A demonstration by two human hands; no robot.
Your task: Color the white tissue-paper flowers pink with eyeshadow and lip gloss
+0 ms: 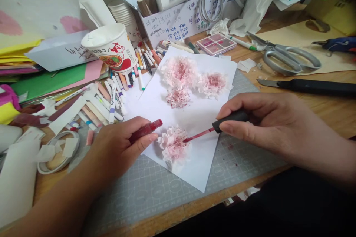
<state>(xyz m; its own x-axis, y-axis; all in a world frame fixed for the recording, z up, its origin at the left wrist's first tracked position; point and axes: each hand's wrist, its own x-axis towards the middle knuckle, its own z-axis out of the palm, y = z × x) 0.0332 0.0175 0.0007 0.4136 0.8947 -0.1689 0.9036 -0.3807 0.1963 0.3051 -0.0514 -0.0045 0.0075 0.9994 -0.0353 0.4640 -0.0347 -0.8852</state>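
Between the fingers of my left hand (116,148) is a small red lip gloss tube (150,127), its open neck pointing right. A black-capped lip gloss applicator (201,133) is gripped in my right hand (267,118). Its red tip meets the ruffled petals of the nearest paper flower (174,152), which is white with a pink centre. Farther back on the same white paper sheet (203,170) lie a large pink-centred flower (179,71), a smaller one (213,83) at right, and a little one with red edges (178,98).
A grey cutting mat (133,196) lies under the sheet. Several markers (111,98) are heaped at left beside a paper cup (111,48) and a tape roll (58,152). Scissors (289,57), a bare-bladed craft knife (308,86) and an eyeshadow palette (216,43) lie beyond my right hand.
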